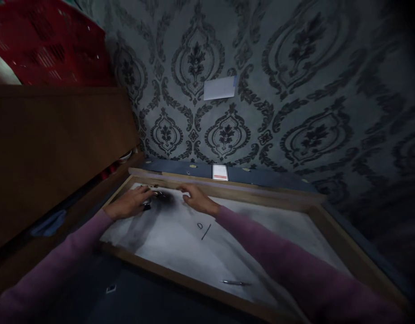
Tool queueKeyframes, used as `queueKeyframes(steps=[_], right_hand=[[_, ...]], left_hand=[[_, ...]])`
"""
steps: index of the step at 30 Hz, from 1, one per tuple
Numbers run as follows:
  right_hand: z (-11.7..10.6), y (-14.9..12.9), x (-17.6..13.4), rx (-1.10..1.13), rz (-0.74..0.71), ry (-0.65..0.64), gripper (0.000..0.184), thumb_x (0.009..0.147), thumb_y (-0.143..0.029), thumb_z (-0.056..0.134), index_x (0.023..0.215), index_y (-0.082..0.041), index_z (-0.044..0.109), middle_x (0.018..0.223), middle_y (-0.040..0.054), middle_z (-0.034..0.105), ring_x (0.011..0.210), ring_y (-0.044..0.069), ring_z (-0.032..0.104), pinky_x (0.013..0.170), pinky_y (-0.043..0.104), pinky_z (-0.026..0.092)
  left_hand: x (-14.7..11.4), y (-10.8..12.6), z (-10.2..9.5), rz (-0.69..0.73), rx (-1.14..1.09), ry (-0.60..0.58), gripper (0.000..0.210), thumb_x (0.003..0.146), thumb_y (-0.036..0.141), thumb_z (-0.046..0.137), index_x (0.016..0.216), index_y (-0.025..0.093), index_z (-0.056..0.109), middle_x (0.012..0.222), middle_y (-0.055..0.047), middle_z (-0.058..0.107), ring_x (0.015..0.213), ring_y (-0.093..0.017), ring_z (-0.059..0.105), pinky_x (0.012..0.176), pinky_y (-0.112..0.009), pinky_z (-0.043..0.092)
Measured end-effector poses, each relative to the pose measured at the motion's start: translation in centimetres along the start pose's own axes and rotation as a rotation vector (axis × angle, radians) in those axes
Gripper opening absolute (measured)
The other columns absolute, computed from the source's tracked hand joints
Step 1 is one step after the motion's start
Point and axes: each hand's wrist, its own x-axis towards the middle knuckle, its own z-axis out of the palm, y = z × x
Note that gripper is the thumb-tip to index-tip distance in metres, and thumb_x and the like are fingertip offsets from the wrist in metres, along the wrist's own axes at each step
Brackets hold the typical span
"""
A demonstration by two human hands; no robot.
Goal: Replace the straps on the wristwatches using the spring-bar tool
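My left hand [131, 202] reaches over the far left part of a shallow wood-framed tray with a white floor [180, 247]. Its fingers are bent together around small dark, shiny bits [158, 194] that I cannot make out, and a black piece [146, 207] shows under the palm. To the right, my right hand [197, 199] hovers near the far rim, its thumb and index finger apart with nothing between them. On the white floor lie a small D-shaped outline [199, 226], a thin dark stick [206, 231] and, nearer me, a slim pen-like tool [234, 283].
A brown wooden cabinet [59, 148] stands left, with a red plastic basket [59, 49] on top. Behind the tray, a small white-and-red box [220, 172] sits by the patterned wall [227, 130]. A blue cloth [48, 223] lies at left.
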Motion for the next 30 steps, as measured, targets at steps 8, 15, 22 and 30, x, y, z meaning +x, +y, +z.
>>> queueKeyframes(steps=[8, 15, 22, 30], right_hand=[[-9.9, 0.7, -15.9, -0.117, 0.162, 0.087, 0.03, 0.083, -0.01, 0.048, 0.107, -0.017, 0.065, 0.107, 0.0099, 0.067, 0.095, 0.022, 0.063, 0.079, 0.033, 0.052], [-9.3, -1.3, -24.9, -0.129, 0.308, -0.152, 0.015, 0.083, -0.013, 0.058, 0.094, -0.015, 0.067, 0.089, 0.0058, 0.065, 0.075, 0.017, 0.062, 0.067, 0.026, 0.048], [-6.4, -2.9, -22.3, -0.185, 0.172, -0.32, 0.022, 0.079, -0.014, 0.073, 0.101, -0.016, 0.069, 0.092, 0.0044, 0.06, 0.078, 0.016, 0.059, 0.072, 0.024, 0.045], [-4.9, -2.7, -19.2, -0.255, 0.078, -0.407, 0.011, 0.077, -0.006, 0.07, 0.079, -0.016, 0.067, 0.084, 0.0015, 0.06, 0.077, 0.015, 0.057, 0.069, 0.023, 0.043]], left_hand=[[-0.6, 2.4, 0.3, -0.084, 0.279, -0.164, 0.019, 0.085, 0.014, 0.05, 0.088, 0.018, 0.068, 0.097, -0.011, 0.068, 0.095, -0.029, 0.063, 0.082, -0.041, 0.048], [0.9, 8.1, 0.3, 0.15, 0.066, -0.038, 0.021, 0.091, 0.033, 0.045, 0.091, 0.022, 0.063, 0.098, -0.008, 0.065, 0.09, -0.026, 0.06, 0.076, -0.035, 0.044], [2.3, 16.6, 1.1, 0.384, -0.267, -0.273, 0.017, 0.093, 0.027, 0.045, 0.09, 0.021, 0.06, 0.089, -0.004, 0.065, 0.081, -0.019, 0.06, 0.069, -0.028, 0.038], [2.6, 16.4, 3.9, 0.353, -0.345, -0.168, 0.024, 0.097, 0.026, 0.038, 0.087, 0.021, 0.058, 0.086, -0.002, 0.064, 0.079, -0.017, 0.058, 0.07, -0.027, 0.038]])
